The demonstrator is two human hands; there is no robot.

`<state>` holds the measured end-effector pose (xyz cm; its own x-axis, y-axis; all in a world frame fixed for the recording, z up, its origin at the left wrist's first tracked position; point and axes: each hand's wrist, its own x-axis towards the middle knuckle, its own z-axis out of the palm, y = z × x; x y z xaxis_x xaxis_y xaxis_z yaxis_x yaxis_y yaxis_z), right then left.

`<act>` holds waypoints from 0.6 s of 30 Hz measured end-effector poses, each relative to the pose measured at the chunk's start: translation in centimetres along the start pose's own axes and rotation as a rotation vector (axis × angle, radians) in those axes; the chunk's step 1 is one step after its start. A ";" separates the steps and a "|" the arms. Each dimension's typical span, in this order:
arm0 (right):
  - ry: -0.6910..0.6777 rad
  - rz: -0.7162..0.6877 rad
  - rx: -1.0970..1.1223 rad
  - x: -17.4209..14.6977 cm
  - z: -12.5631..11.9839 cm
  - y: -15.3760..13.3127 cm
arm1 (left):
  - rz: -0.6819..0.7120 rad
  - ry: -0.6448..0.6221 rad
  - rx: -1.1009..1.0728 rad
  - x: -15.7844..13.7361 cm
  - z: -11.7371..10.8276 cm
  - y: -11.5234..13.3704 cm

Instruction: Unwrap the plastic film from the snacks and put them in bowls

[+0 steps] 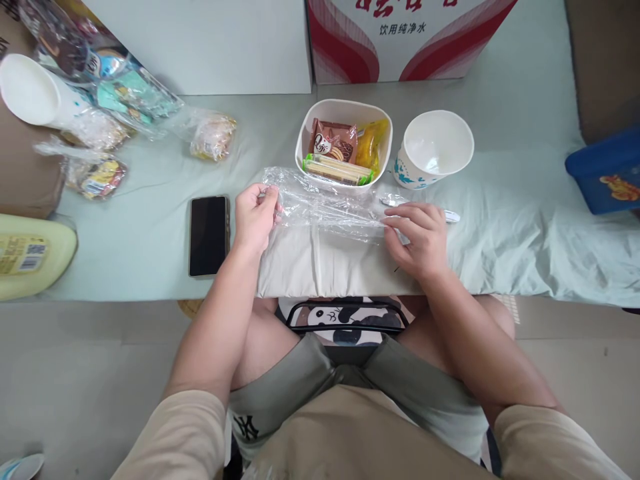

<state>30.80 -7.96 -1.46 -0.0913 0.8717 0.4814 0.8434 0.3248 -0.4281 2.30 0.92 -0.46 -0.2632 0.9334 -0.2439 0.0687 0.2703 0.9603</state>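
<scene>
A person's left hand (256, 212) pinches one end of a clear plastic film (325, 208) over a cloth-covered table (150, 243), along the near side of a white bowl (345, 111) of wrapped snacks (336, 141). The right hand (419, 239), fingers curved, touches the other end, though whether it grips is unclear.

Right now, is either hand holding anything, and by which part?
The left hand pinches the bag by its left end. The right hand touches its right end; grip unclear.
</scene>
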 end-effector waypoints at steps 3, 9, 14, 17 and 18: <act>0.193 0.118 -0.016 -0.1 -0.3 -0.3 | 0.009 0.011 0.003 0.0 0.0 -0.1; -0.024 0.417 0.115 -0.3 -1.4 -0.5 | 0.020 0.026 0.023 0.1 0.3 0.2; -0.078 0.225 0.080 -0.3 -1.4 0.4 | 0.021 0.027 0.030 0.4 0.1 -0.1; -0.082 0.062 0.043 -0.3 -0.6 0.8 | 0.044 0.004 0.036 0.7 0.0 -0.5; -0.076 0.022 0.028 -0.3 -0.3 0.8 | 0.051 0.001 0.040 0.7 0.0 -0.6</act>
<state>31.65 -8.03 -1.75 -0.1132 0.9038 0.4127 0.8306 0.3140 -0.4600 2.08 1.45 -1.18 -0.2591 0.9460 -0.1947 0.1205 0.2317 0.9653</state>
